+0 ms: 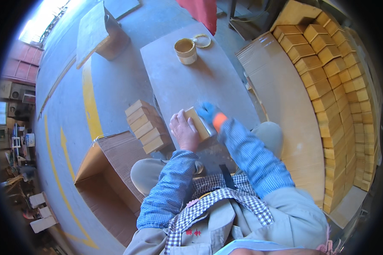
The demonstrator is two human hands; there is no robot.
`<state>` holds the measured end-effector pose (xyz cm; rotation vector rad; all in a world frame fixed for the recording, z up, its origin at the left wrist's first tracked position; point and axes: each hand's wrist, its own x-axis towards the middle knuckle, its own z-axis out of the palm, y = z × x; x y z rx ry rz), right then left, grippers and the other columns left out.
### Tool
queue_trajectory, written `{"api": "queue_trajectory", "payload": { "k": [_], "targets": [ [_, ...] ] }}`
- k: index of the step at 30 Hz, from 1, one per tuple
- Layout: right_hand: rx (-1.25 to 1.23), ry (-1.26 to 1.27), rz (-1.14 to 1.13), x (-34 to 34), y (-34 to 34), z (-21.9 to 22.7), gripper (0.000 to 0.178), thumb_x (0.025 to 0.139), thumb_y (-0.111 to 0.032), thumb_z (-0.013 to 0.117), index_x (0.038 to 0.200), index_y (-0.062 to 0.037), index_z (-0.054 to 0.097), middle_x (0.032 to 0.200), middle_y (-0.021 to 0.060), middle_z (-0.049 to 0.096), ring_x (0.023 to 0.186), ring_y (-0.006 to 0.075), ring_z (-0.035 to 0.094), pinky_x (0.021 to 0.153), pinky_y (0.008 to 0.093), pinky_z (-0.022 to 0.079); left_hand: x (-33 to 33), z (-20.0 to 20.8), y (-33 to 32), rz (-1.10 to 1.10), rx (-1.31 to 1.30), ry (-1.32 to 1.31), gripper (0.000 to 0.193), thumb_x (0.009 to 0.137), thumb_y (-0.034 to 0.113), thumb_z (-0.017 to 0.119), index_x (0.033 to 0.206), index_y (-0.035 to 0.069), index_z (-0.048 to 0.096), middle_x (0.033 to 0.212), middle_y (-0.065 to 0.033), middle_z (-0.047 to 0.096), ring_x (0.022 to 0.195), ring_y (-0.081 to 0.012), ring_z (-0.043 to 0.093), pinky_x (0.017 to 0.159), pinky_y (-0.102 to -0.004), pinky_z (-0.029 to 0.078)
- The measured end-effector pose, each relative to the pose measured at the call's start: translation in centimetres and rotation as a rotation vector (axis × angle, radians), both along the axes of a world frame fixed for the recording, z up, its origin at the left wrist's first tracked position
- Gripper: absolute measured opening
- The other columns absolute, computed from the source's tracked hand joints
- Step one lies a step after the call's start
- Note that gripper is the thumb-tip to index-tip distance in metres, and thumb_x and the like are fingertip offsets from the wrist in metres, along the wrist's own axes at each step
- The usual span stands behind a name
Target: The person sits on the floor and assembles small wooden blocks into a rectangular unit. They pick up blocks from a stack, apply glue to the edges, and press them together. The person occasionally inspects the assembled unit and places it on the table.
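Observation:
My bare left hand (185, 131) holds a small wooden box (196, 122) from its left side, with the fingers lying over its edge. The box has a tan top and a paler side facing right, and it is tilted on the board in front of me. My right hand (208, 112), in a blue glove with an orange cuff, is at the box's upper right edge. Its fingers look curled, but blur hides what they hold, if anything. Farther off stands an open round can (186, 52) coated yellow-brown inside, with its lid (202, 41) beside it.
The grey board (170, 63) serves as a low worktop. At its left lies a stack of wooden blocks (145, 126). An open cardboard box (115, 165) stands at the lower left. Many yellowish boxes (323, 89) are piled in rows on cardboard (285, 102) at right.

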<state>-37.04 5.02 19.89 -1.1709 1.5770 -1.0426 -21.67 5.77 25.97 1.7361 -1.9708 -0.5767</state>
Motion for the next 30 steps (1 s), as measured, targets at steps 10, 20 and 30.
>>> {"api": "queue_trajectory", "payload": {
  "k": [10, 20, 30],
  "targets": [
    [0.153, -0.100, -0.041, 0.2, -0.9, 1.6, 0.026, 0.093, -0.034, 0.069, 0.087, -0.0087, 0.066, 0.080, 0.0118, 0.067, 0.071, 0.0185, 0.057, 0.070, 0.0396, 0.052, -0.1, 0.0, -0.2, 0.003, -0.006, 0.028, 0.044, 0.098, 0.019, 0.057, 0.140, 0.006, 0.049, 0.140, -0.0186, 0.045, 0.131, -0.0374, 0.042, 0.110, -0.0505, 0.033],
    [0.163, -0.052, 0.121, 1.2, 15.3, 0.9, 0.020, 0.097, -0.024, 0.066, 0.092, -0.0045, 0.068, 0.075, 0.0037, 0.062, 0.070, 0.0117, 0.055, 0.067, 0.0328, 0.050, 0.3, -1.9, -0.1, 0.019, -0.107, 0.310, 0.043, 0.098, 0.012, 0.058, 0.138, -0.002, 0.051, 0.141, -0.0208, 0.049, 0.131, -0.0373, 0.047, 0.113, -0.0441, 0.037],
    [0.027, -0.067, -0.094, -0.9, 7.1, -0.1, 0.016, 0.100, -0.020, 0.063, 0.093, -0.0058, 0.066, 0.079, -0.0015, 0.061, 0.073, 0.0078, 0.051, 0.067, 0.0280, 0.048, 3.7, 0.2, 4.9, 0.171, -0.145, 0.030, 0.059, 0.090, 0.019, 0.071, 0.142, 0.003, 0.048, 0.130, -0.0212, 0.051, 0.128, -0.0380, 0.045, 0.112, -0.0488, 0.032]
  ]
}}
